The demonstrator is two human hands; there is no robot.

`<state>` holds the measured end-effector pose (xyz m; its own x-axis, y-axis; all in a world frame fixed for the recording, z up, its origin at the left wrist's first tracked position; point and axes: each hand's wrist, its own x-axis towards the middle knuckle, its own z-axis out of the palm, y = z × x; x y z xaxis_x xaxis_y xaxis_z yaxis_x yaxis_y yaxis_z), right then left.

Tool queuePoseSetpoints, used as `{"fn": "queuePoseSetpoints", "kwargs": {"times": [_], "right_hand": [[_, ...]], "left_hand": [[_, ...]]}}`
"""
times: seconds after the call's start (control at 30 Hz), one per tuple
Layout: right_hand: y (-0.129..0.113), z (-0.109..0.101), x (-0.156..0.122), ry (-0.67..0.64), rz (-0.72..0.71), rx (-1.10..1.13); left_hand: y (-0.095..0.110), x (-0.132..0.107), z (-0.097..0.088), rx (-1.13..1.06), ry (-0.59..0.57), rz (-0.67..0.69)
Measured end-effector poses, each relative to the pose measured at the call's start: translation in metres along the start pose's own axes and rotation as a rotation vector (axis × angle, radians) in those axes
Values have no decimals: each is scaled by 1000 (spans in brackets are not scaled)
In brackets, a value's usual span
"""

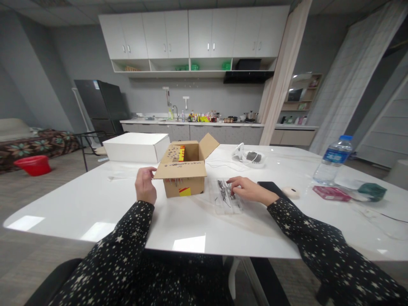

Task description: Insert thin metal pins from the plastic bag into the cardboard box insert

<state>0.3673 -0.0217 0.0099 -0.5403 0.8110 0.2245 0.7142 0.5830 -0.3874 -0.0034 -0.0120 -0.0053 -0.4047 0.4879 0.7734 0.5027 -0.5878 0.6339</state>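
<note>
An open cardboard box [185, 170] stands on the white table [95, 199], with small metal screws laid along its front flap. My left hand [145, 185] rests just left of the box, fingers curled and fingertips touching the flap's corner. My right hand [250, 189] lies on a clear plastic tray [227, 200] right of the box, fingers pinched over several dark metal screws [222, 188] in it. What the fingers grip is too small to name.
A white closed box [135, 147] sits behind the cardboard one. A water bottle [333, 159], pink packet [331, 193], green cloth [371, 191], black phone [270, 187] and round white object [291, 192] lie at right. A white device [251, 157] with cable sits mid-table.
</note>
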Motion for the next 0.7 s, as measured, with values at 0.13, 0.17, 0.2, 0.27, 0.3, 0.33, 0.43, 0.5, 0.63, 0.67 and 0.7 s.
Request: {"fn": "queuePoseSetpoints", "kwargs": {"times": [0.13, 0.17, 0.2, 0.27, 0.3, 0.33, 0.43, 0.5, 0.63, 0.67, 0.7], "right_hand": [[1, 2, 1, -10, 6, -41], [1, 2, 1, 14, 17, -72], [1, 2, 1, 38, 28, -98], [0, 1, 0, 68, 43, -125], [0, 1, 0, 68, 42, -123], [-1, 0, 0, 58, 35, -114], [0, 1, 0, 8, -2, -91], [2, 3, 0, 18, -18, -114], [7, 5, 0, 112, -20, -160], [7, 5, 1, 108, -23, -154], [8, 5, 1, 92, -31, -145]], "left_hand": [[1, -1, 1, 3, 2, 2], [1, -1, 1, 5, 0, 5], [1, -1, 1, 6, -3, 7], [1, -1, 1, 3, -5, 6], [1, -1, 1, 1, -3, 3], [1, 0, 1, 0, 2, -1], [1, 0, 1, 3, 0, -7], [2, 0, 1, 5, -2, -7], [2, 0, 1, 3, -3, -15], [2, 0, 1, 3, -4, -19], [2, 0, 1, 2, -3, -22]]}}
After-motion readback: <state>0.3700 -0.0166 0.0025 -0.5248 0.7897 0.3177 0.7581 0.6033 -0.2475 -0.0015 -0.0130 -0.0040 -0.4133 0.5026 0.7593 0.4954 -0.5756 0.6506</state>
